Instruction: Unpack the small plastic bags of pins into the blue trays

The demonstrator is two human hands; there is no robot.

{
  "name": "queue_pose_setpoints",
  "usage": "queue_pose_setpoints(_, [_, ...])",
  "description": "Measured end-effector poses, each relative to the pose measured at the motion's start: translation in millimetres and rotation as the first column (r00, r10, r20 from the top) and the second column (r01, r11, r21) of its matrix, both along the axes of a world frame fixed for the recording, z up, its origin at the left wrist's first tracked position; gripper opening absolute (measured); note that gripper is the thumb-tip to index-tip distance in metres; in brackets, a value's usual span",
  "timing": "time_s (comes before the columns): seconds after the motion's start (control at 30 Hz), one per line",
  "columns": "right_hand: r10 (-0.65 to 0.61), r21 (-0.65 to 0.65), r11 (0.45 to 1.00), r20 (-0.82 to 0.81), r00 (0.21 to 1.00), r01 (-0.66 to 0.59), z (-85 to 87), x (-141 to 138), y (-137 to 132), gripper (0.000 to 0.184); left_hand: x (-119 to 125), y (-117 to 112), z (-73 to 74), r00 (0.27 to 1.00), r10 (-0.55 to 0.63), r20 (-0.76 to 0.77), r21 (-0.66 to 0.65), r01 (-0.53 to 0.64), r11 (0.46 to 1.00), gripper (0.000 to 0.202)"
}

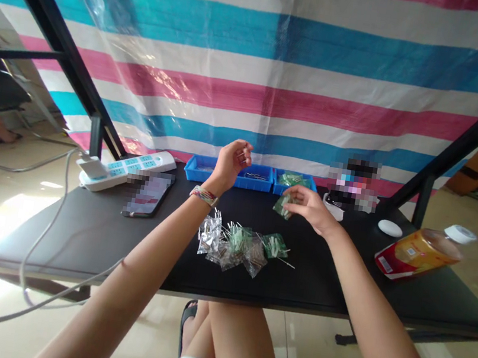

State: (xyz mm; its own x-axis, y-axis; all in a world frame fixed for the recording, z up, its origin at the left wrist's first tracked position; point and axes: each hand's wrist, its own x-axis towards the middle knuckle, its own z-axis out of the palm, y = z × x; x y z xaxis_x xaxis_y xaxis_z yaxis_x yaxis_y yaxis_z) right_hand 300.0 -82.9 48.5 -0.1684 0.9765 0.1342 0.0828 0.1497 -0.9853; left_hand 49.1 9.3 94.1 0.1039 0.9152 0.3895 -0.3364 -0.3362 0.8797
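My left hand is raised above the left blue tray, fingers pinched together on a few thin metal pins. My right hand hovers in front of the right blue tray and grips a small clear bag of green parts. A heap of small plastic bags with green and white parts lies on the black table between my forearms. The left tray holds loose pins, the right one green parts.
A white power strip with its cable and a phone lie at the left. A tilted bottle with a white cap and a white round object sit at the right. Black frame posts stand at both back corners.
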Motion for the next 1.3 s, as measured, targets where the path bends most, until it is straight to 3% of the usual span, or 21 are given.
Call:
queue_pose_setpoints(0.07, [-0.074,-0.03,0.997,-0.188,0.979,0.07,2.3,-20.5,18.2,0.046,9.3,2.3,5.7,0.996,-0.051,-0.066,0.062,0.055,0.997,0.026])
queue_pose_setpoints(0.13, [-0.113,-0.077,0.993,-0.309,0.944,0.093,1.8,-39.1,35.1,0.046,15.9,2.7,7.9,0.955,0.001,-0.295,0.228,0.07,0.971,0.024])
queue_pose_setpoints(0.2, [-0.125,-0.13,0.988,-0.389,0.913,0.08,-0.9,-52.9,47.5,0.046,17.5,0.9,5.0,0.837,0.154,-0.525,0.435,0.109,0.894,0.016])
queue_pose_setpoints(0.3, [-0.118,-0.194,0.981,-0.472,0.874,0.028,-6.7,-63.2,55.4,0.042,8.9,-6.9,-7.2,0.661,0.331,-0.673,0.623,0.267,0.735,0.023])
queue_pose_setpoints(0.37, [-0.098,-0.214,0.977,-0.485,0.869,-0.009,-10.7,-65.6,54.8,0.042,-2.6,-15.1,-16.6,0.595,0.405,-0.694,0.672,0.333,0.661,0.032])
queue_pose_setpoints(0.43, [-0.069,-0.21,0.977,-0.475,0.877,-0.037,-14.0,-67.7,51.2,0.043,-15.4,-24.7,-24.1,0.576,0.423,-0.7,0.683,0.365,0.633,0.04])
queue_pose_setpoints(0.53, [-0.009,-0.164,0.984,-0.46,0.888,-0.075,-16.7,-73.5,42.9,0.048,-32.0,-38.4,-32.5,0.571,0.414,-0.709,0.669,0.361,0.65,0.044])
queue_pose_setpoints(0.6, [0.048,-0.129,0.985,-0.436,0.899,-0.115,-16.7,-78.2,36.7,0.051,-39.9,-44.4,-38.5,0.597,0.388,-0.702,0.65,0.316,0.691,0.033])
queue_pose_setpoints(0.67, [0.108,-0.101,0.982,-0.385,0.917,-0.158,-16.2,-81.8,31.0,0.049,-45.1,-47.1,-46.0,0.647,0.335,-0.685,0.589,0.22,0.778,0.022])
queue_pose_setpoints(0.77, [0.117,-0.051,0.989,-0.296,0.948,-0.138,-16.9,-85.1,25.8,0.045,-48.1,-46.9,-57.1,0.769,0.22,-0.599,0.369,0.021,0.929,0.036])
queue_pose_setpoints(0.87, [0.024,0.01,1.0,-0.23,0.973,-0.022,-20.1,-87.5,24.5,0.044,-46.5,-45.8,-63.8,0.845,0.033,-0.534,0.174,0.072,0.982,0.041])
queue_pose_setpoints(0.97, [-0.021,0.0,1.0,-0.247,0.969,0.021,-24.0,-89.2,25.3,0.043,-44.5,-45.3,-66.6,0.873,-0.053,-0.485,0.127,0.131,0.983,0.038])
queue_pose_setpoints(1.03, [-0.036,-0.031,0.999,-0.283,0.958,0.028,-25.8,-88.9,26.0,0.043,-46.2,-44.1,-66.8,0.894,-0.037,-0.447,0.156,0.119,0.981,0.041])
queue_pose_setpoints(1.1, [-0.06,-0.056,0.997,-0.316,0.947,0.045,-26.5,-87.5,26.2,0.046,-51.0,-42.0,-65.6,0.884,0.044,-0.466,0.268,0.093,0.959,0.047])
queue_pose_setpoints(1.2, [-0.057,-0.082,0.996,-0.361,0.931,0.029,-25.7,-85.4,25.5,0.058,-60.3,-38.3,-62.3,0.756,0.268,-0.597,0.525,0.116,0.843,0.045])
queue_pose_setpoints(1.3, [0.003,-0.1,0.994,-0.376,0.927,-0.044,-23.9,-85.3,23.9,0.058,-65.0,-36.2,-61.6,0.652,0.384,-0.654,0.627,0.184,0.757,0.031])
